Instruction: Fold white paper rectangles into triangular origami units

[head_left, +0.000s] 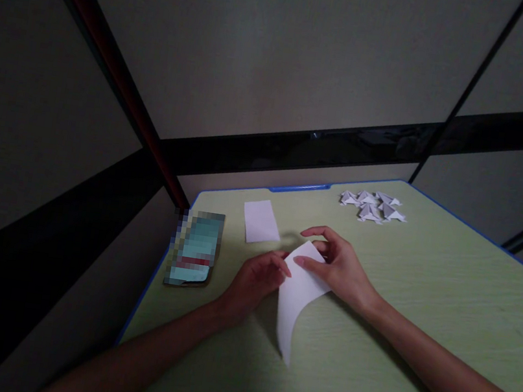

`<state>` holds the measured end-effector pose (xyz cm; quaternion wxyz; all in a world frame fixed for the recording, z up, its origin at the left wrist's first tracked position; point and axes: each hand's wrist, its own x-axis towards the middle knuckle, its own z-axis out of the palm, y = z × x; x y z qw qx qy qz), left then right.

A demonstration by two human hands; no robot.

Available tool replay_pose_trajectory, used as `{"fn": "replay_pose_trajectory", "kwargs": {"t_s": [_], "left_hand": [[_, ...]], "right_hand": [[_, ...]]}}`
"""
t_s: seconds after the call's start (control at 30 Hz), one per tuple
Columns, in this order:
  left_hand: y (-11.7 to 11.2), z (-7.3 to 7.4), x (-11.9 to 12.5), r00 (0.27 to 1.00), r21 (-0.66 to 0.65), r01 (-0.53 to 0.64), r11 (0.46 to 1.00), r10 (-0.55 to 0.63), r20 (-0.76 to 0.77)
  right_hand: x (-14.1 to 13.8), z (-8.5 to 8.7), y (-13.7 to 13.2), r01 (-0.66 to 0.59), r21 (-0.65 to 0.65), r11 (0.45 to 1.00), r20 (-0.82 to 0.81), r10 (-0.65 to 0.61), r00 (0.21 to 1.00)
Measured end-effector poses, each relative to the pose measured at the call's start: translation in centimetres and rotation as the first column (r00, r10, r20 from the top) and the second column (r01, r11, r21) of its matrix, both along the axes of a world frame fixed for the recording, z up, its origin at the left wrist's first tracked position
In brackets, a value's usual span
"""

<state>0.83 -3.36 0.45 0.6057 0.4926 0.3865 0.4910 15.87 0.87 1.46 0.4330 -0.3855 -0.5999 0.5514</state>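
A white sheet of paper [299,290] is held up above the table, its lower end curling toward me. My left hand [256,280] grips its left edge, with the thumb on the near face and the other fingers partly hidden. On the upper right, my right hand [342,267] pinches the same sheet, thumb in front and fingers behind, the index finger lifted off it. Beyond my left hand lies another white sheet [261,221], flat on the table. Several folded paper figures [372,206] sit in a cluster at the far right.
The pale green table [431,313] has a blue rim and a blue bar [299,188] along its far edge. A phone [197,249] with a lit, pixelated screen lies at the left edge. Dark-banded panels [310,66] stand right behind the table.
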Motion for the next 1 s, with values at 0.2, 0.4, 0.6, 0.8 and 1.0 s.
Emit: {"fn": "replay_pose_trajectory", "kwargs": {"t_s": [0.2, 0.4, 0.6, 0.8, 1.0], "left_hand": [[0.63, 0.01, -0.65, 0.973, 0.139, -0.099, 0.985, 0.125, -0.196], [0.32, 0.09, -0.7, 0.964, 0.056, -0.111, 0.992, 0.121, -0.237], [-0.02, 0.44, -0.41, 0.996, -0.126, -0.079, 0.989, 0.073, -0.048], [-0.11, 0.04, -0.72, 0.998, -0.133, 0.052, 0.99, -0.046, 0.045], [0.12, -0.13, -0.63, 0.994, 0.09, 0.016, 0.996, -0.006, -0.11]], "right_hand": [[0.18, 0.4, 0.12, 0.04, -0.137, 0.99, -0.055, -0.048, 0.997], [0.18, 0.23, 0.17, 0.008, -0.158, 0.987, -0.114, -0.026, 0.993], [0.27, -0.02, 0.55, 0.029, -0.136, 0.99, -0.105, -0.044, 0.993], [0.25, -0.06, 0.68, 0.059, -0.125, 0.99, -0.087, -0.07, 0.994], [0.29, -0.04, 0.63, 0.074, -0.122, 0.99, -0.059, -0.082, 0.995]]}}
